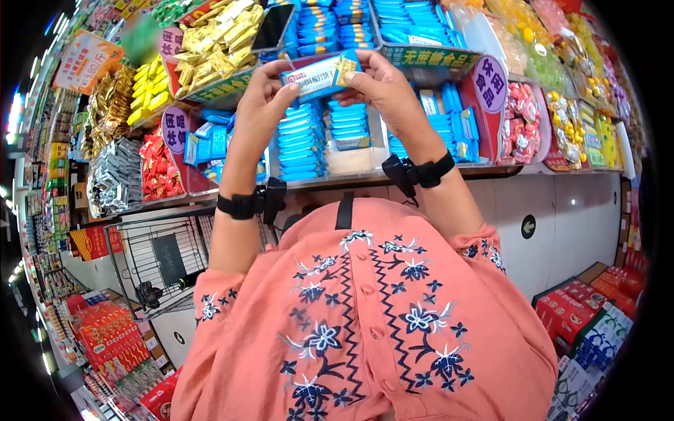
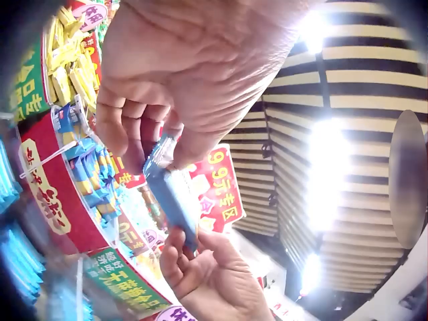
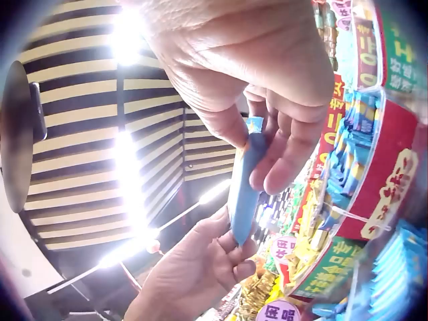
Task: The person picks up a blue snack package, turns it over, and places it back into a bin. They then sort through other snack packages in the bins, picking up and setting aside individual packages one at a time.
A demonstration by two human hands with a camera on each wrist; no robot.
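Observation:
A small blue biscuit packet [image 1: 319,76] with a white label and a picture of biscuits is held up over the display bins, printed face toward the head camera. My left hand [image 1: 262,95] pinches one end between thumb and fingers. At the other end, my right hand [image 1: 390,98] grips it the same way. The left wrist view shows the packet [image 2: 172,194] edge-on, its crimped end at the left fingers. In the right wrist view the packet [image 3: 246,184] spans the gap between both hands. Beneath the hands lie stacked blue packets [image 1: 300,144].
Bins of yellow-wrapped sweets [image 1: 217,49], red-wrapped sweets [image 1: 161,165] and silver-wrapped sweets [image 1: 116,175] stand at the left. A dark phone-like slab [image 1: 274,28] is above the left hand. A wire shopping cart [image 1: 158,252] stands at the lower left. Stacked red boxes [image 1: 572,309] are lower right.

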